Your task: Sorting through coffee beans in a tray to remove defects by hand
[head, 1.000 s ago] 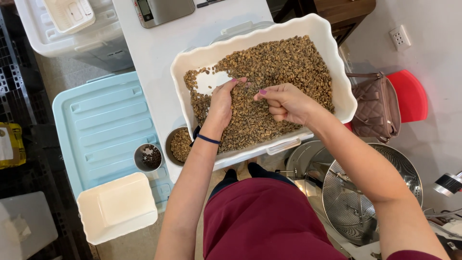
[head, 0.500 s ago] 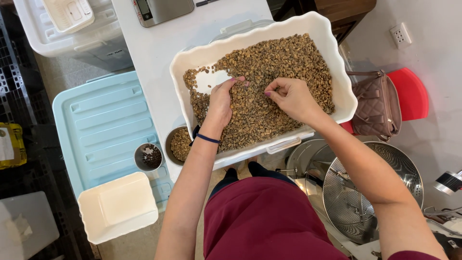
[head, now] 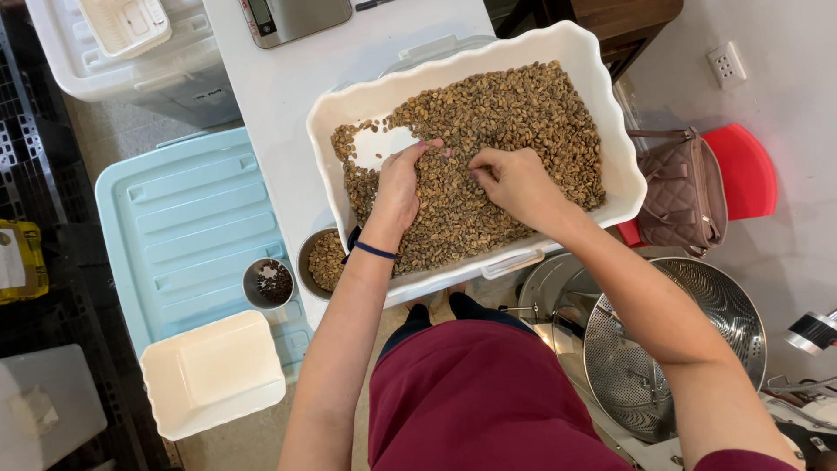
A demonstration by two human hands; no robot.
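A white scalloped tray (head: 602, 105) on the white table holds a thick layer of greenish-brown coffee beans (head: 514, 105), with a bare patch at its left end. My left hand (head: 398, 187) rests on the beans near that patch, fingers curled down into them. My right hand (head: 514, 179) lies palm down on the beans close beside it, fingertips pressed among them. A dark band circles my left wrist.
A metal cup of beans (head: 324, 260) sits under the tray's near edge, and a smaller cup of dark bits (head: 268, 283) stands on a light blue bin lid (head: 187, 227). An empty white tray (head: 214, 375), a perforated metal drum (head: 671, 349), a scale (head: 292, 17) and a handbag (head: 680, 192) surround the table.
My right hand has dropped from a raised pinch onto the beans and shifted slightly left toward my left hand. My left hand has stayed nearly still.
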